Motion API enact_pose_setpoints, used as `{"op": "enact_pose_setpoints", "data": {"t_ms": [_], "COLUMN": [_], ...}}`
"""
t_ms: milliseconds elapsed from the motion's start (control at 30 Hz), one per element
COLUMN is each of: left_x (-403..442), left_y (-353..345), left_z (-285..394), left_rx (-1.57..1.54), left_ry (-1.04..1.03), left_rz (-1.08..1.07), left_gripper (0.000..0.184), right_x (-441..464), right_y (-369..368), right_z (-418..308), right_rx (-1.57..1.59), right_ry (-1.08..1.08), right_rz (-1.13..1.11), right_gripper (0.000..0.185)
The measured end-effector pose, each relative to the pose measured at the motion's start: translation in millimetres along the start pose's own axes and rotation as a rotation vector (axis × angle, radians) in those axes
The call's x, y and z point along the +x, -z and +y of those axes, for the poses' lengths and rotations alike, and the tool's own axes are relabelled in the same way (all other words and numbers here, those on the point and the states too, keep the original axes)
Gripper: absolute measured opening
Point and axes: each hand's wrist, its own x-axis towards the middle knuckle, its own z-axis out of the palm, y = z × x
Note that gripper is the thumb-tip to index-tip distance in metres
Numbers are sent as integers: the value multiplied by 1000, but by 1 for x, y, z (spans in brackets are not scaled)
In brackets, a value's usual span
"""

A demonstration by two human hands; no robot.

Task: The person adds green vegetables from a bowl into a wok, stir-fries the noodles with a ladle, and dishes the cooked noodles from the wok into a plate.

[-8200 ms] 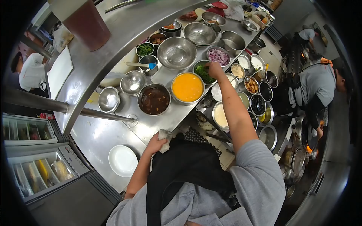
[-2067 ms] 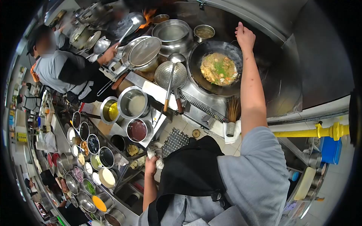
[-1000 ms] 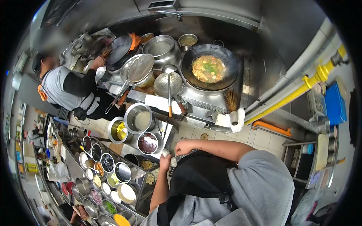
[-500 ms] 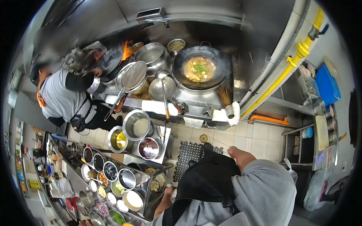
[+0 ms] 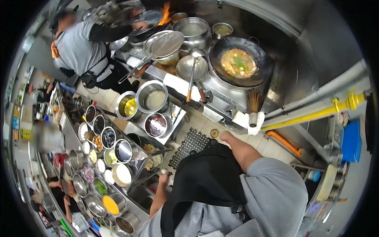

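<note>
My left hand [image 5: 164, 177] is low beside the steel prep counter, its fingers curled around something. A small whitish tip shows above them and a bit of white cloth beside it; I cannot make out what is held. My right hand [image 5: 226, 136] is stretched out in front of my black apron [image 5: 209, 170], its fingers turned away and hidden. Beyond it, a large black wok [image 5: 258, 75] on the stove holds a steaming, brothy stir-fry [image 5: 239, 63] with green bits. Left of the wok, a wooden-handled ladle [image 5: 192, 77] lies across a perforated strainer [image 5: 185, 68].
A bamboo brush [image 5: 253, 102] stands at the stove's front right. Pots of oil [image 5: 129, 106] and dark red sauce [image 5: 156, 125] sit on a low stand. Ingredient tubs line the counter at left. A co-worker [image 5: 81, 47] tends a flaming wok. A yellow pipe [image 5: 316, 112] runs at right.
My view has turned, so the stove now appears tilted and further right. My right hand has reached forward and left in the view. The left hand stays low beside the counter.
</note>
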Motion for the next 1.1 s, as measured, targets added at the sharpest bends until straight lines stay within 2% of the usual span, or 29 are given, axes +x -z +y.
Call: {"op": "enact_pose_setpoints", "data": {"t_ms": [33, 100, 133, 167, 200, 233, 267, 300, 333, 367, 400, 433, 467, 500, 533, 567, 600, 667, 733, 767, 833, 867, 900, 933, 967, 1000, 1033, 1067, 1100], "left_x": [9, -46, -68, -48, -18, -44, -51, -71, -105, -104, -110, -117, -125, -132, -129, -131, -138, -151, -156, -160, -177, -176, -156, -174, -164, -166, -168, -165, -117], "left_y": [-9, -9, -9, -24, -44, -48, -60, -66, -53, -73, -85, -97, -108, -120, -140, -149, -163, -192, -216, -228, -239, -245, -275, -263, -268, -261, -246, -241, -273], "left_z": [-21, 31, 49, 19, -30, -9, -14, -4, 32, 14, 11, 7, 1, -3, -18, -28, -36, -36, -43, -45, -36, -41, -65, -48, -54, -47, -34, -33, -96], "left_rx": [-59, -277, -363, 2, 161, -69, -97, -110, -88, -156, -177, -196, -247, -293, -297, -349, -399, -464, -508, -514, -513, -481, -433, -523, -490, -367, -323, -282, 64], "left_ry": [-23, 222, 256, 130, 32, 360, 287, 349, 354, 309, 327, 337, 381, 409, 395, 414, 469, 567, 587, 589, 604, 605, 588, 615, 626, 465, 506, 411, 209], "left_rz": [22, 42, 39, 46, -29, 35, 91, 120, 89, 195, 243, 278, 274, 269, 290, 324, 333, 334, 326, 294, 293, 243, 290, 301, 269, 255, 137, 176, 107], "left_gripper": [40, 39, 41, 44, 46, 49, 52, 51, 51, 51, 50, 49, 48, 47, 46, 46, 49, 51, 50, 49, 48, 48, 51, 53, 51, 47, 44, 44, 42], "right_x": [1, 21, 34, 44, 54, 66, 72, 133, 149, 139, 205, 227, 202, 232, 238, 246, 236, 174, 179, 192, 163, 156, 152, 154, 139, 129, 121, 95, 41], "right_y": [29, 61, 70, 78, 92, 102, 113, 101, 110, 130, 129, 141, 160, 161, 173, 185, 203, 253, 286, 300, 315, 312, 312, 320, 318, 316, 315, 312, 322], "right_z": [-26, -63, -84, -111, -133, -152, -170, -166, -171, -199, -196, -204, -223, -214, -221, -214, -216, -241, -234, -225, -231, -228, -218, -203, -192, -185, -178, -173, -177], "right_rx": [-27, -108, 302, 699, 827, 935, 1191, 1438, 1690, 1725, 1662, 1768, 1852, 1893, 1897, 1876, 1930, 2084, 2074, 1862, 1706, 1736, 1668, 1597, 1643, 1667, 1685, 1612, 1521], "right_ry": [90, 231, 187, 134, 110, 81, 142, 255, 309, 311, 160, 75, -27, 95, 3, 98, 202, 192, 270, 323, 252, 244, 390, 525, 568, 562, 555, 572, 463], "right_rz": [-50, -122, -129, -161, -196, -259, -289, -475, -576, -332, -325, -372, -201, -270, -191, -334, -525, -436, -346, -223, 64, 113, 86, 92, 125, 215, 305, 442, 503], "right_gripper": [34, 36, 40, 45, 45, 46, 42, 36, 33, 47, 70, 86, 84, 80, 64, 48, 43, 39, 41, 42, 40, 40, 32, 24, 6, 9, 14, 14, 25]}}
